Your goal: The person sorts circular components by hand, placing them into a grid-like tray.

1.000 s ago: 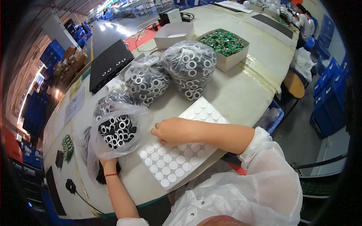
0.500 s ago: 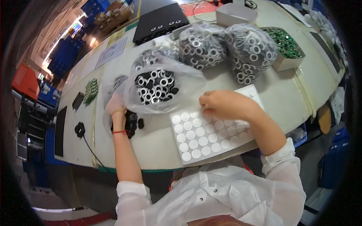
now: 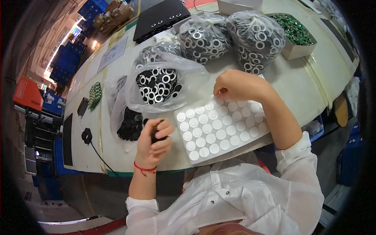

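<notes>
A white sheet (image 3: 219, 129) covered with rows of round white stickers lies on the pale table in front of me. My right hand (image 3: 235, 84) rests at the sheet's far edge, fingertips pinched on a sticker there. My left hand (image 3: 153, 143) is to the left of the sheet, closed around a small black ring part (image 3: 156, 133). Just beyond it an open clear bag (image 3: 160, 84) holds several black and white rings, and a pile of black rings (image 3: 131, 124) lies beside my left hand.
Two tied bags of rings (image 3: 231, 35) stand further back, next to a box of green parts (image 3: 295, 33). A black panel (image 3: 160, 17) lies at the far edge. A black cable and plug (image 3: 87, 136) sit at the left.
My left hand has come away from the pile of black rings toward the sheet, now holding a black part. My right hand has stayed at the sheet's far edge.
</notes>
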Action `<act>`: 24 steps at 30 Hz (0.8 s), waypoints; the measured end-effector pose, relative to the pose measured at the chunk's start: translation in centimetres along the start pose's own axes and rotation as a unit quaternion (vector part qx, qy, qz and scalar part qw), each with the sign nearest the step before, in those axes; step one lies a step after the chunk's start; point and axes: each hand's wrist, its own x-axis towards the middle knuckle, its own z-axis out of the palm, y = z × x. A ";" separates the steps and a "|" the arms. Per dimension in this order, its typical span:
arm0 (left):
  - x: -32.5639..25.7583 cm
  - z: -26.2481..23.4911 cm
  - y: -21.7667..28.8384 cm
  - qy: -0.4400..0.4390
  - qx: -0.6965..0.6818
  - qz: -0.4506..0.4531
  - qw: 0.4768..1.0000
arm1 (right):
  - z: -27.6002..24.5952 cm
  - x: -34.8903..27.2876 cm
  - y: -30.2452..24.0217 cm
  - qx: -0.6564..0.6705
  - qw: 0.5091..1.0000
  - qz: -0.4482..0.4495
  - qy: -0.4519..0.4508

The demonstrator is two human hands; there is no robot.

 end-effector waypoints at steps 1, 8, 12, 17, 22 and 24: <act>0.3 0.5 -0.7 0.017 0.045 -0.012 0.999 | 0.0 0.0 0.0 0.001 1.000 -0.001 -0.001; 5.8 2.4 -1.7 0.087 0.223 -0.016 0.971 | -0.7 -0.3 0.1 -0.064 0.996 0.058 0.003; 9.2 2.8 -1.8 0.114 0.332 -0.004 0.936 | -0.5 -0.3 -0.1 -0.062 0.995 0.074 0.021; 10.7 1.1 -1.7 0.099 0.395 -0.018 0.913 | -0.9 0.1 0.7 -0.045 0.996 0.074 0.008; 10.0 1.2 -1.9 0.088 0.438 -0.009 0.894 | -1.1 0.2 0.6 -0.031 0.996 0.074 -0.047; 9.8 0.8 -2.1 0.065 0.435 0.010 0.898 | -0.9 0.3 0.5 -0.021 0.995 0.052 -0.085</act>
